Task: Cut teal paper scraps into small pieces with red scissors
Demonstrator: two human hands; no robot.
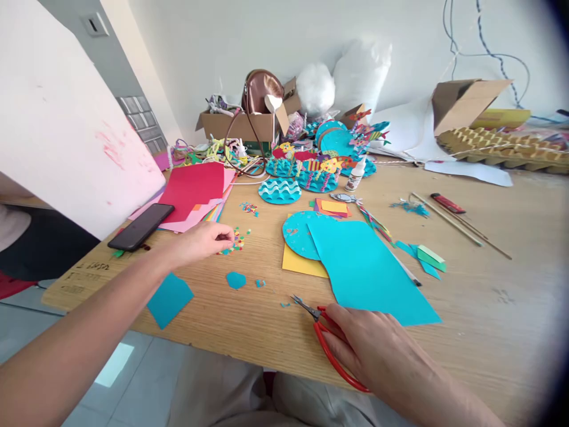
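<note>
My right hand (367, 341) grips a pair of scissors (315, 314) with red handles, low over the front of the table. Their blades point left and look slightly parted, beside tiny blue paper snippets (285, 305). My left hand (202, 242) has its thumb and fingers pinched together at a small heap of coloured paper bits (239, 242); whatever is between the fingertips is hidden. A large sheet of blue paper (368, 267) lies just beyond my right hand, partly over a round blue piece (297, 233) and yellow paper (302, 264). A small blue paper scrap (236, 280) rests between my hands.
A phone (142, 227) and red paper (193, 193) lie at the left. Finished-looking blue paper crafts (280, 191) and a glue bottle (355, 175) stand farther back. Sticks (448, 220) and a red-black cutter (448, 203) lie right. A person's dark clothing (40, 243) shows at far left.
</note>
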